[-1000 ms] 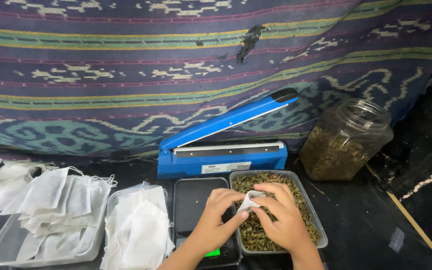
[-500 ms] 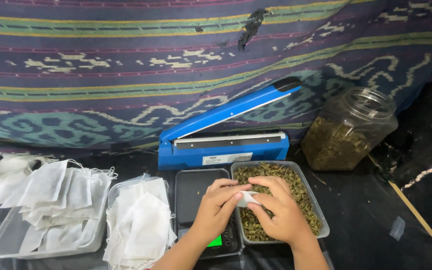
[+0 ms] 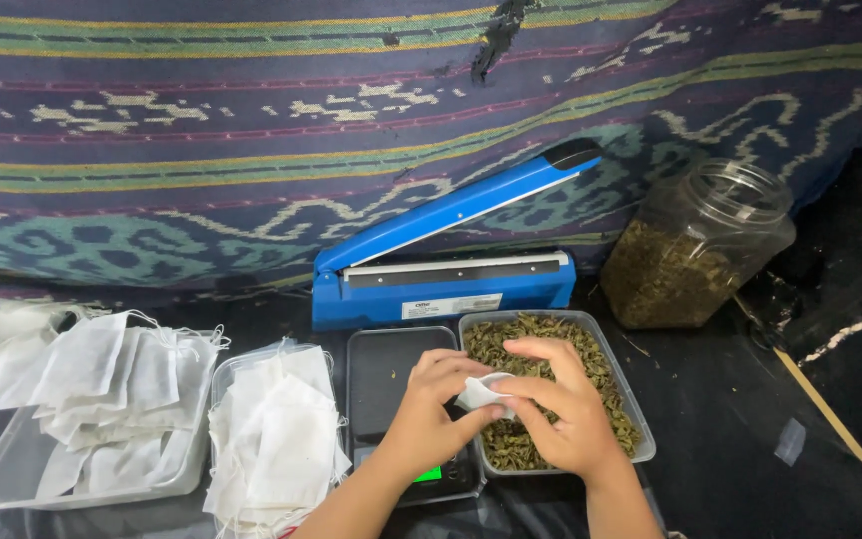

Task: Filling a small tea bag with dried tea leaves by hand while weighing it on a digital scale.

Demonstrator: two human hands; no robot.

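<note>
Both hands hold one small white tea bag [image 3: 479,393] over a clear tray of dried green leaves [image 3: 619,360]. My left hand [image 3: 429,411] pinches the bag's left side. My right hand [image 3: 561,404] curls over its right side and hides most of it. Under my left hand sits a small black scale [image 3: 383,371] with a lit green display [image 3: 427,473]. The bag's mouth looks held open, though what is inside it is hidden.
A blue heat sealer [image 3: 451,262] stands behind the trays with its arm raised. A clear jar of dried leaves [image 3: 698,250] is at the right. Two trays of empty white bags [image 3: 276,436] [image 3: 92,399] lie at the left. A patterned cloth [image 3: 251,130] hangs behind.
The view has shifted a little, so everything sits slightly higher. Both hands stay over the leaf tray on the same bag, with only small finger movement.
</note>
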